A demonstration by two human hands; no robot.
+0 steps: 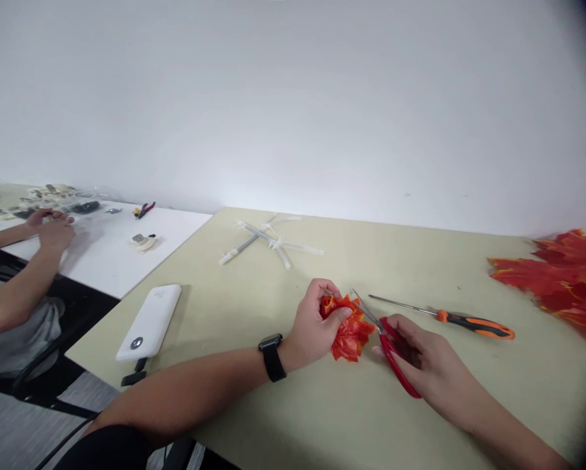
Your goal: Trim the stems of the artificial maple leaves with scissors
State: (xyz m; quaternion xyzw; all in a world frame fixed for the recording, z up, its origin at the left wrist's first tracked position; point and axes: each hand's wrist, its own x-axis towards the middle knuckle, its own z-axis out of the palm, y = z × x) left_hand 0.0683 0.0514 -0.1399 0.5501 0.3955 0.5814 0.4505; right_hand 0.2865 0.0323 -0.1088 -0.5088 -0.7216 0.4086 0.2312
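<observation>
My left hand (317, 320) pinches a red-orange artificial maple leaf (350, 336) between thumb and fingers, above the front middle of the table. Part of the leaf is folded or bunched under the fingers. My right hand (423, 359) is closed around the red handles of a pair of scissors (399, 372). Their blades point up and left and lie against the leaf's upper right edge; whether they cut into it I cannot tell. Just beyond my right hand lies a screwdriver (476, 324) with an orange and black handle, its shaft pointing left.
A pile of red leaves (567, 274) lies at the right. Translucent sticks with grey tubes (258, 238) lie crossed at the back. A white power bank (150, 323) with a cable rests at the left edge. On the adjoining white table (179, 225), another person's hands (52, 228) work among small parts.
</observation>
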